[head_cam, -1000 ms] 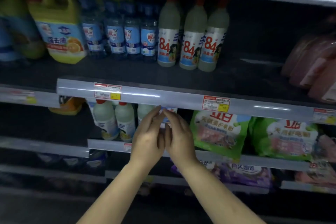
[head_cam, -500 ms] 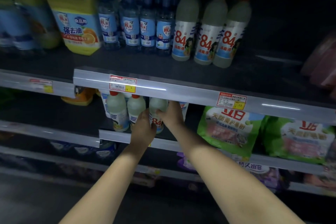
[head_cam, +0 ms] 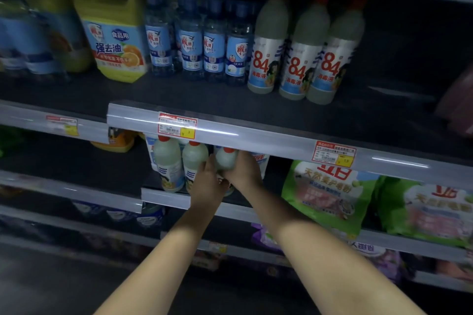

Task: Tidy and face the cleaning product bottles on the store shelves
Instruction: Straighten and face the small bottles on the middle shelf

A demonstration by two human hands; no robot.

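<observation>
Both grips clasp one rounded, cloudy plastic disinfectant bottle (head_cam: 225,160): left hand (head_cam: 207,186), right hand (head_cam: 244,170), beside two matching red-capped bottles (head_cam: 179,166) on the dark shelf (head_cam: 163,195).

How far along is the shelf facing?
Done: the three 84 bottles on the upper shelf stand in a row, labels out. In hand: left hand and right hand grip the third red-capped bottle on the lower shelf. Left: its two neighbours sit untouched.
</observation>
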